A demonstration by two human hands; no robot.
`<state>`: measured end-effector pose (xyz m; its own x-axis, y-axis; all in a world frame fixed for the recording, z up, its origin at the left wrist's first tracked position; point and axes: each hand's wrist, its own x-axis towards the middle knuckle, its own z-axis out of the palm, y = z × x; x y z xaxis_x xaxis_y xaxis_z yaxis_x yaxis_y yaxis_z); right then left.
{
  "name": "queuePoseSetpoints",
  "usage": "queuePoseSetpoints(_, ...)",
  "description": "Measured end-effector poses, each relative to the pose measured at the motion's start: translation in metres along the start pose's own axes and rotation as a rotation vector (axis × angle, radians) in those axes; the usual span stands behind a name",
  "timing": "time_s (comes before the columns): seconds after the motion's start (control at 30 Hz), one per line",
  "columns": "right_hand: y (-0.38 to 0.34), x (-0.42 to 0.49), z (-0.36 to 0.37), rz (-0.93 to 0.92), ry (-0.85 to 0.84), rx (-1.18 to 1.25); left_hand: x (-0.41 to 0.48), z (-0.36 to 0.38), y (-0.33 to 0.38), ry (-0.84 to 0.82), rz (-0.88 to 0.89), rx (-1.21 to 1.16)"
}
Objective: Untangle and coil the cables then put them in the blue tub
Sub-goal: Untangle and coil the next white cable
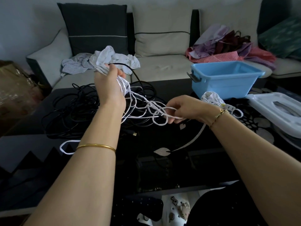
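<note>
Head view, white cable (pixel 147 101): strung slantwise from upper centre-left down to centre-right.
My left hand (pixel 109 84): fist round its loops.
My right hand (pixel 185 110): pinching one loop.

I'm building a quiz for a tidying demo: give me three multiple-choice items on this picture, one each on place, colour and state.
1. Where is the tub? A sofa B table C floor
2. The cable between left hand and right hand is: A white B black C red
3. The black cables are: A in the tub B neatly coiled C heaped loose
1 B: it stands on the dark tabletop. 2 A: white loops run hand to hand. 3 C: they sprawl tangled on the table.
</note>
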<state>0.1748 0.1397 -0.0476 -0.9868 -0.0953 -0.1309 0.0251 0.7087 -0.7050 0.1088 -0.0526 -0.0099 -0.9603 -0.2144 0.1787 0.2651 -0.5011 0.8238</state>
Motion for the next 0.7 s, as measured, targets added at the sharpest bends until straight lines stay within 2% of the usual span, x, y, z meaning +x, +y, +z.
queuePoseSetpoints(0.07,-0.006,-0.001,-0.001,-0.094,0.009,-0.052,-0.002,0.000,-0.006,-0.005,0.037,0.090)
queuePoseSetpoints(0.2,-0.022,-0.002,0.002,-0.172,-0.138,-0.229,-0.009,0.001,-0.016,0.009,0.083,0.220)
queuePoseSetpoints(0.33,-0.014,0.003,-0.001,0.018,-0.333,-0.463,-0.012,0.001,-0.017,-0.015,0.192,0.308)
queuePoseSetpoints(0.43,0.007,0.005,0.005,0.205,-0.387,-0.581,-0.016,0.007,-0.005,-0.065,0.288,0.342)
queuePoseSetpoints(0.5,0.012,0.005,0.006,0.214,-0.322,-0.577,-0.020,0.012,0.000,-0.133,0.303,0.381)
queuePoseSetpoints(0.57,0.013,0.006,0.003,0.119,-0.155,-0.445,-0.023,0.016,0.001,-0.208,0.256,0.373)
queuePoseSetpoints(0.7,0.002,0.008,-0.003,0.000,0.158,0.152,-0.027,0.021,0.001,-0.342,0.075,0.272)
